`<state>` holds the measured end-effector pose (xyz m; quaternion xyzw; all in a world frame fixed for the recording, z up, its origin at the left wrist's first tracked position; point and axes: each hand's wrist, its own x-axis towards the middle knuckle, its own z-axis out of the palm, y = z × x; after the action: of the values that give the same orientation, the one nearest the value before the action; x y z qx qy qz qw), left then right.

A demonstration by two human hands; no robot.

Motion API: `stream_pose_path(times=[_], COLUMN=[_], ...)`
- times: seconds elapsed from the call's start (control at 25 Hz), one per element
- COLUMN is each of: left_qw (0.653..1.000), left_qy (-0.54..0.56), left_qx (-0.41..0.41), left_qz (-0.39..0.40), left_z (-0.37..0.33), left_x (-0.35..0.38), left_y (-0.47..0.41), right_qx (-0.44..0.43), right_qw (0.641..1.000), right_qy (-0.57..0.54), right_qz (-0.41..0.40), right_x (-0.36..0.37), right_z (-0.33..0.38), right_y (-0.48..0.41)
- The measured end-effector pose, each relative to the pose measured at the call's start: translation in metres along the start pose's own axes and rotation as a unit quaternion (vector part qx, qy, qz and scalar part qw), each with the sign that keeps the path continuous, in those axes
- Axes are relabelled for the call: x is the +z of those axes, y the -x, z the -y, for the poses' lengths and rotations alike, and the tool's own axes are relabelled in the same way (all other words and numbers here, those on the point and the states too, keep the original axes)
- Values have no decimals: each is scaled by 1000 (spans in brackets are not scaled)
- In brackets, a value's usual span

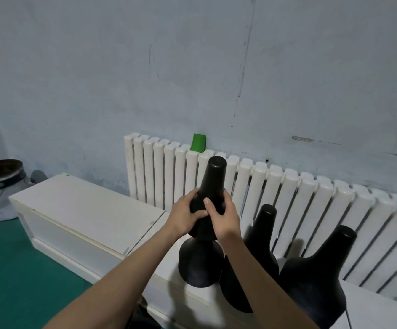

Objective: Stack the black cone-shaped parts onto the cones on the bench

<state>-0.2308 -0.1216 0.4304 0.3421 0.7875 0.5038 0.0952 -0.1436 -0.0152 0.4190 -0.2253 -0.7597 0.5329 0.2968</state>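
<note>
A smooth, matte black cone-shaped part [212,179], blunt tip up, sits upright over the flared base cone [199,264] on the white bench [85,210]. The left hand [184,218] and right hand [222,216] both clasp its widening body. Two neighbouring cones [261,236] stand before a ribbed white radiator [311,205].

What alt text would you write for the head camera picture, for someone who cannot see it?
The left hand and right hand grip a black cone-shaped part upright over the top of a black cone standing on a white bench. Two more black cones stand to its right, before a white radiator.
</note>
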Motion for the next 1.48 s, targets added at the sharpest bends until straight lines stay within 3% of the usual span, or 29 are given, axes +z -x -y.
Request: stream_pose_path(times=[0.12, 0.52, 0.68, 1.2, 1.48], left_qw=[1000, 989, 983, 956, 947], left_qy=[17, 45, 75, 193, 147], left_qx=[-23, -126, -150, -217, -285], left_qz=[11, 68, 73, 40, -2], left_z=[23, 120, 153, 141, 158], left_x=[6, 57, 79, 76, 51], left_y=[-18, -32, -22, 19, 93], right_qx=[9, 176, 182, 187, 263], right_qw=[1000, 983, 982, 980, 960], right_qy=[-17, -52, -48, -54, -66], right_qz=[7, 12, 4, -45, 63], right_x=[10, 45, 55, 62, 80], right_z=[-14, -123, -159, -162, -138], right_y=[-17, -31, -21, 14, 104])
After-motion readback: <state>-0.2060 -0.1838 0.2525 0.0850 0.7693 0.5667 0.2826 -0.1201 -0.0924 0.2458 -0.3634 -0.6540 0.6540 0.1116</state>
